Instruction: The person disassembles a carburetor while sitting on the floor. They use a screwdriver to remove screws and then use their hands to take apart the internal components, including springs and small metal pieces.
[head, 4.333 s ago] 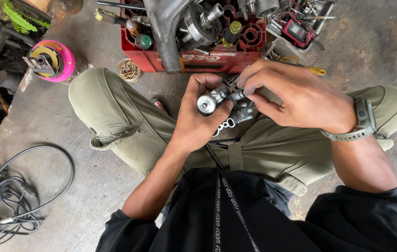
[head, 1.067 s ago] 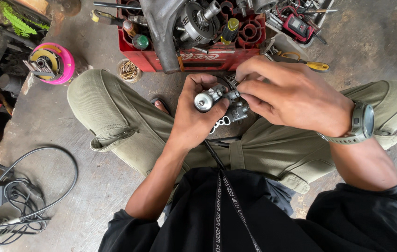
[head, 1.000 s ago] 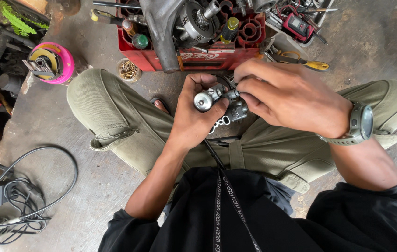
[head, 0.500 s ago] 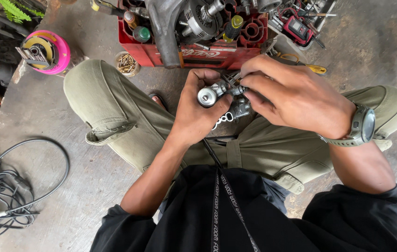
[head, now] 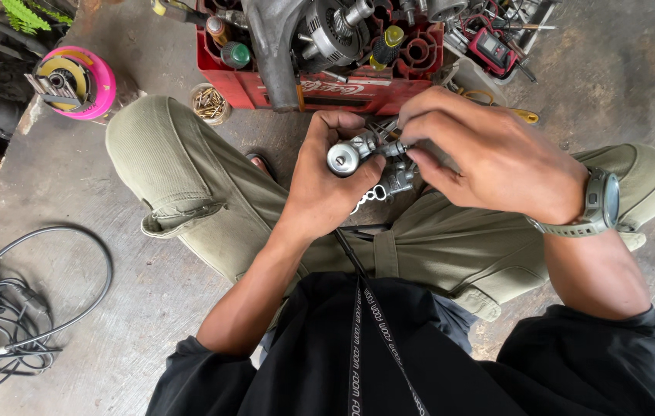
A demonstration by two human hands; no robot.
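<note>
While I sit cross-legged on the concrete floor (head: 604, 69), my left hand (head: 319, 181) is wrapped shut around the small metal assembly (head: 370, 158), cradling it from below at about seven o'clock of the part, just above my lap. I judge I am mid-way through fine work on one of its fittings: one hand steadies, the other works.

The assembly is silvery cast metal, with a round shiny cap (head: 341, 158) facing up at its left end and darker, knobbly bits trailing toward four o'clock; the rest is hidden under my fingers.

My right hand (head: 489, 158), with the wristwatch (head: 601, 204), comes in from three o'clock, its fingertips pinched closed on something tiny at the part's upper edge; what exactly, I cannot tell. The next move calls for a light, steady pinch and no slip in the supporting grip.

At twelve o'clock, beyond my knees, stands the red crate (head: 343, 85) full of tools.
</note>
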